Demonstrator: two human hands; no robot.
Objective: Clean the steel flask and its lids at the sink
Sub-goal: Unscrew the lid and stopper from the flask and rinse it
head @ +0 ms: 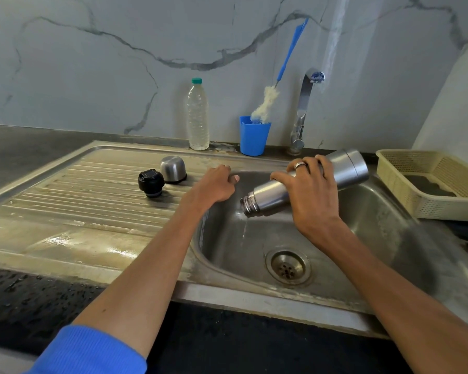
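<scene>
Over the steel sink basin (362, 211), the right hand (312, 195) grips the cylindrical steel flask (346, 168), tipped mouth-down so water drains; the left hand (218, 183), loosely curled, steadies on the rim.

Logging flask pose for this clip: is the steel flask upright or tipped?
Tipped. The right hand holds the steel flask with its open mouth angled down over the sink, a thin stream of water running out.
</scene>
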